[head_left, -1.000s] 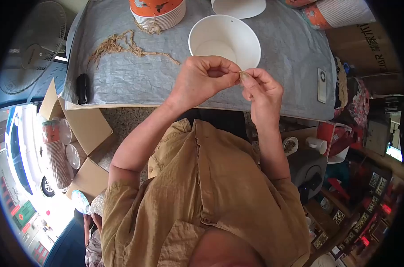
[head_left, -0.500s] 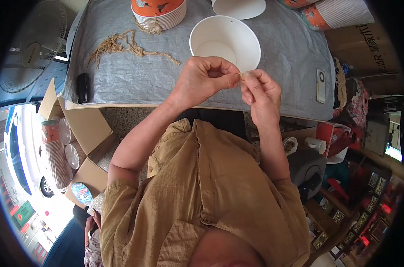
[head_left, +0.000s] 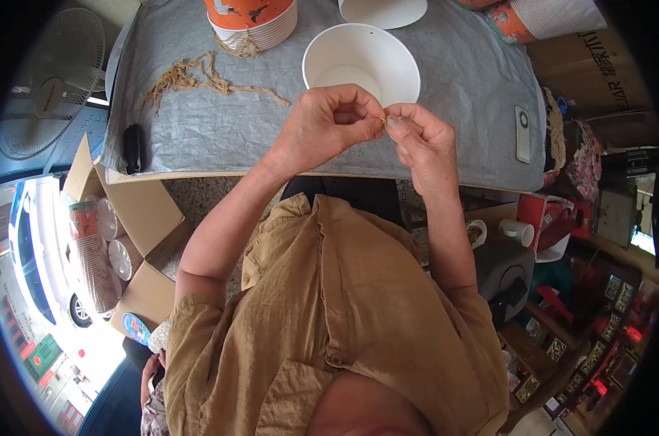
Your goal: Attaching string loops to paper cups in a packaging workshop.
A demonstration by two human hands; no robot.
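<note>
Just in front of a white paper bucket (head_left: 362, 54), my left hand (head_left: 333, 127) and my right hand (head_left: 426, 142) meet, fingertips pinched together. Between them shows a tiny bit of tan twine (head_left: 384, 120); the fingers hide the rest of it. The bucket stands with its mouth facing me, and a small hole shows near its far rim. A loose bundle of jute twine (head_left: 191, 78) lies to the left on the grey-covered table (head_left: 220, 138). Behind the bundle stands a stack of orange-and-white buckets (head_left: 253, 25) with twine hanging at its side.
Another white bucket (head_left: 384, 11) lies at the far edge, and stacked cups (head_left: 551, 20) rest at far right. A black object (head_left: 133, 149) and a flat metal piece (head_left: 522, 134) lie near the table's sides. An open carton (head_left: 137, 218) and a fan (head_left: 50, 94) stand left.
My two hands stay pinched together, with the right fingers now turned closer over the left fingertips. The whole view has shifted slightly; the buckets and twine bundle keep their places.
</note>
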